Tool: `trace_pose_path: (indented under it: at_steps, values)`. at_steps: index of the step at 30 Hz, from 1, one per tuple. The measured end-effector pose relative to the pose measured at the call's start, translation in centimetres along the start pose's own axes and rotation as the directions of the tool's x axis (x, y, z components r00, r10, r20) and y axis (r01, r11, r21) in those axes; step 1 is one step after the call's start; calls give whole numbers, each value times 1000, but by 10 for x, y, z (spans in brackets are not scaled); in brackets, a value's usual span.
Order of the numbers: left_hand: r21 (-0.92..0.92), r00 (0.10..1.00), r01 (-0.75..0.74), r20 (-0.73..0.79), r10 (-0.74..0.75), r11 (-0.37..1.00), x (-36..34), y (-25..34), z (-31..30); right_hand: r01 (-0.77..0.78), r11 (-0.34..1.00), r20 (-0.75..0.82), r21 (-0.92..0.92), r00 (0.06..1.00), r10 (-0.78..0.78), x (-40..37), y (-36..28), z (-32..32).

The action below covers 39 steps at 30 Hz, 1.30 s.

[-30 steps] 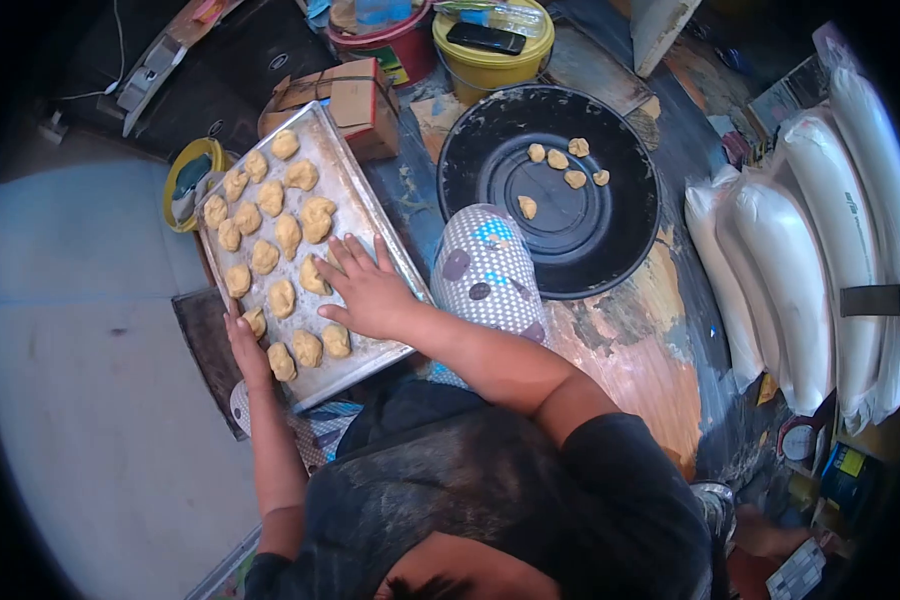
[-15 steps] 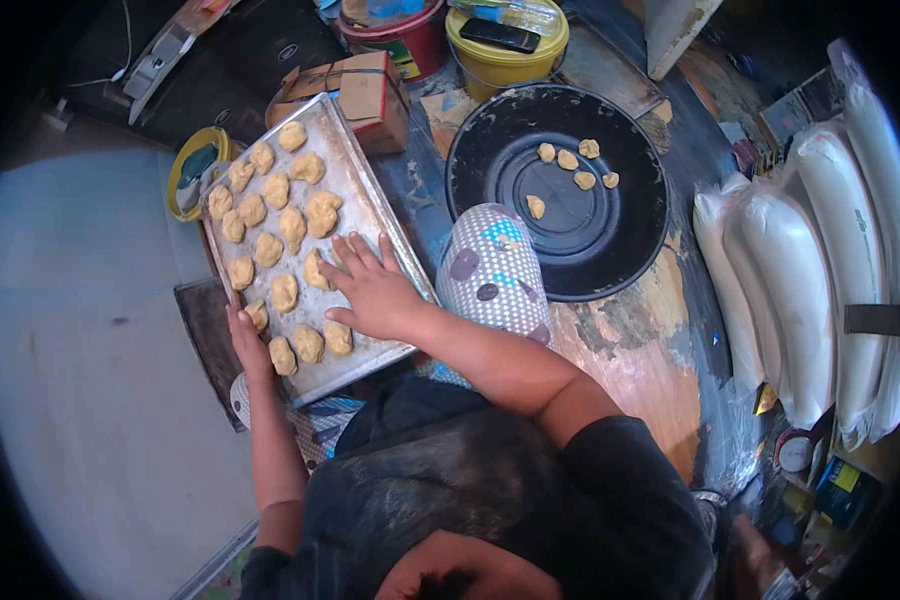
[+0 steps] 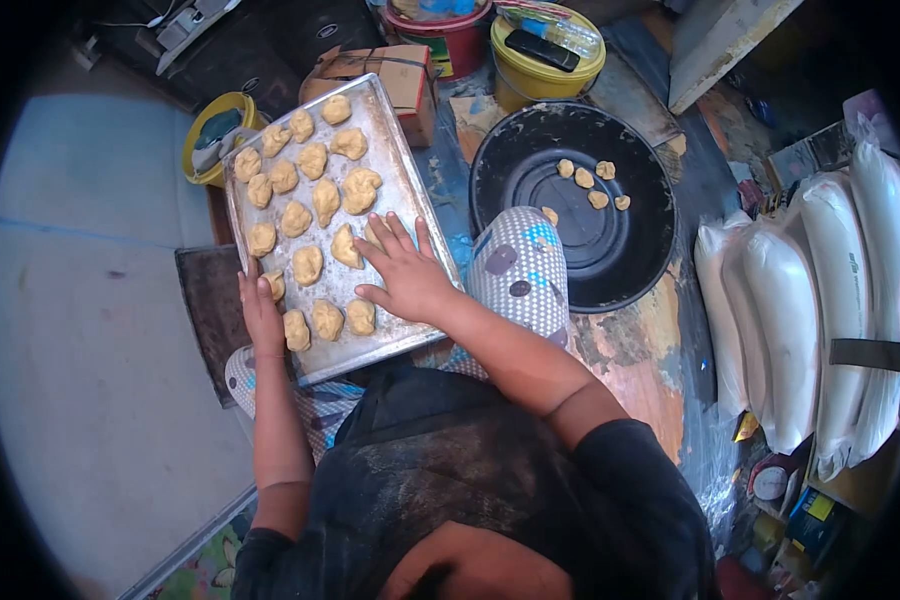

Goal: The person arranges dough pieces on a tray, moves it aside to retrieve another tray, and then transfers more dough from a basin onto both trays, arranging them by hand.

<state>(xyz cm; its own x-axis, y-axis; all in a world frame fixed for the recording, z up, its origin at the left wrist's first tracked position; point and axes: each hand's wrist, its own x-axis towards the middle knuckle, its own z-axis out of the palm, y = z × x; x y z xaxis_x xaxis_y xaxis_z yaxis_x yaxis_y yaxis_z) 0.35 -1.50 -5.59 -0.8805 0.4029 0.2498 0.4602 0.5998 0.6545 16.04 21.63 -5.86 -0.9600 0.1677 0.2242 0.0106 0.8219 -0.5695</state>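
A metal baking tray (image 3: 398, 163) lies tilted across my lap, with several lumps of dough (image 3: 326, 201) on it in rough rows. My left hand (image 3: 263, 318) is at the tray's left edge, fingers extended, beside a partly hidden lump. Over the tray's right side my right hand (image 3: 412, 280) is spread, its fingertips at a dough lump that they partly cover. To the right of the tray stands a wide black basin (image 3: 620, 262) holding several small dough pieces (image 3: 583, 178); my knee hides part of its near side.
Behind the tray are a cardboard box (image 3: 407, 85), a red bucket (image 3: 458, 45) and a yellow bucket (image 3: 530, 85) with a phone (image 3: 542, 50) on its lid. Another yellow container (image 3: 195, 160) stands back left. White filled sacks (image 3: 782, 320) are stacked at the right.
The view has shifted, so tray, basin and sacks appear displaced. My knee now covers more of the basin's near left side. Both hands remain at the tray, my right hand still spread.
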Motion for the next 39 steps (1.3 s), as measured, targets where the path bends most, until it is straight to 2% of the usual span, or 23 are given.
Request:
trace_pose_path:
  at_steps: [6, 12, 19, 39]
  values:
    - [6, 1000, 23, -8, -23, 1000, -1, 1, 0, -4, 1000, 18, 3, 1000, 3, 2, 0, -1]
    - [118, 999, 12, -50, -7, 993, -2, -5, 1, 2, 1000, 13, 11, 1000, -2, 3, 0, -1]
    - [60, 996, 34, -89, -29, 998, -2, 7, -1, 9, 1000, 18, -7, 1000, -9, 5, -3, -3]
    - [99, 996, 49, -72, -42, 994, -3, 11, -3, -36, 998, 42, -45, 998, 38, 8, -7, -5]
